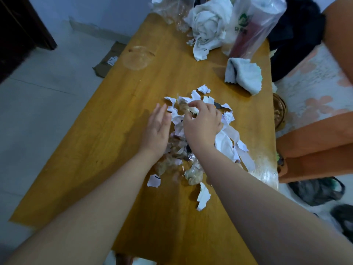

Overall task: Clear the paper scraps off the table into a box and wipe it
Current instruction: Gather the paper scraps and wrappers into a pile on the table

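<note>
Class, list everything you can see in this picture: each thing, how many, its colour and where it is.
table: one, yellow-brown wood, centre
scraps: many, white, heaped mid-table
wrappers: several, clear and brownish, within the heap
towel: one, pale blue, table's far right
cloth: one, white, crumpled, far end
bag: one, clear, something red inside, far end
cardboard: one, brown, floor left of table
left hand: one, open, at heap's left edge
right hand: one, curled on the heap, pinching scraps
</note>
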Demonstrator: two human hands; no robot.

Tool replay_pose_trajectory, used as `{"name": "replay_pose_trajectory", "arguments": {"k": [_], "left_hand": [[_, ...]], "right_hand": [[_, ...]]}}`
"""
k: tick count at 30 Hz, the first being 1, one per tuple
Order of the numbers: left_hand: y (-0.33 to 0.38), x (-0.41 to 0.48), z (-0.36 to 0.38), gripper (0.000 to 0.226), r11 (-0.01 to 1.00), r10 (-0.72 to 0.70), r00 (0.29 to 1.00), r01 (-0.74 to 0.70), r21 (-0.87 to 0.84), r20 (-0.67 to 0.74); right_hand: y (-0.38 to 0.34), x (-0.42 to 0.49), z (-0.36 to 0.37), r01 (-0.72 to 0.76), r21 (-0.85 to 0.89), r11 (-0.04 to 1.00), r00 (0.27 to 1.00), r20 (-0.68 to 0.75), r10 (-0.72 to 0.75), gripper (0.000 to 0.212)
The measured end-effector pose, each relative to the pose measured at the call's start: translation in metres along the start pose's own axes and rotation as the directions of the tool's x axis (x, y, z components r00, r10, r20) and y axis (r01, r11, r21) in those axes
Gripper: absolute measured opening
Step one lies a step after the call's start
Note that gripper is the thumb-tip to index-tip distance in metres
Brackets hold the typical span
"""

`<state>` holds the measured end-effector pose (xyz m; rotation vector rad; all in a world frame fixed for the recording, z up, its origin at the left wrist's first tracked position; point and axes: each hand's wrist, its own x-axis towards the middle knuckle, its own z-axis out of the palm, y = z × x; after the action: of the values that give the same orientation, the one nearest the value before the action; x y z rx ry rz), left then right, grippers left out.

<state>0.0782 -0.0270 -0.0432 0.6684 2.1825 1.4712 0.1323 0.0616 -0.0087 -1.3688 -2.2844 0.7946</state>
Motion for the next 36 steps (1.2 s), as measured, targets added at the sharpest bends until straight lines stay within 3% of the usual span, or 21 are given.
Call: {"name": "replay_pose_trajectory", "arguments": {"k": [4, 9, 14, 17, 19, 25, 30, 32, 36], "left_hand": [[0.006, 0.003, 0.03, 0.054, 0.998, 0.013, 0.997, -0.017, 0.058, 0.077], [0.015, 0.011, 0.053, 0.054, 0.983, -0.027, 0.999, 0.031, 0.181, -0.021], [0.011, 0.02, 0.048, 0.055, 1.0, 0.02, 0.985, -0.019, 0.004, -0.169], [0.01, 0.04, 0.04, 0.056, 0.988, -0.098, 0.961, 0.064, -0.137, -0.26], [0.014, 0.055, 0.038, 0.058, 0.975, -0.161, 0.946, 0.107, -0.196, -0.282], [0.028, 0.076, 0.059, 0.058, 0.99, -0.09, 0.996, 0.088, 0.108, 0.013], [0.04, 0.081, 0.076, 0.057, 0.997, -0.074, 0.972, 0.07, 0.028, 0.224], [0.044, 0.08, 0.087, 0.055, 1.0, -0.002, 0.967, 0.002, -0.002, 0.255], [0.05, 0.093, 0.103, 0.054, 0.995, 0.082, 0.986, -0.088, 0.038, 0.143]], "right_hand": [[0.023, 0.007, -0.013, -0.08, -0.073, 0.994, 0.995, -0.064, 0.075, 0.036], [0.049, 0.012, -0.025, -0.23, -0.129, 0.965, 0.973, -0.005, 0.231, 0.048], [0.082, 0.022, -0.05, -0.321, -0.06, 0.945, 0.943, -0.111, 0.313, 0.055], [0.108, 0.025, -0.062, -0.371, -0.056, 0.927, 0.924, -0.121, 0.363, 0.058], [0.121, 0.023, -0.064, -0.344, 0.044, 0.938, 0.933, -0.093, 0.347, 0.058], [0.132, 0.019, -0.063, -0.212, 0.316, 0.925, 0.971, -0.039, 0.235, 0.051], [0.127, 0.034, -0.071, -0.126, 0.41, 0.903, 0.987, -0.043, 0.158, 0.044], [0.129, 0.043, -0.075, -0.124, 0.416, 0.901, 0.982, -0.08, 0.172, 0.042], [0.143, 0.062, -0.082, -0.196, 0.349, 0.917, 0.952, -0.156, 0.263, 0.043]]}}
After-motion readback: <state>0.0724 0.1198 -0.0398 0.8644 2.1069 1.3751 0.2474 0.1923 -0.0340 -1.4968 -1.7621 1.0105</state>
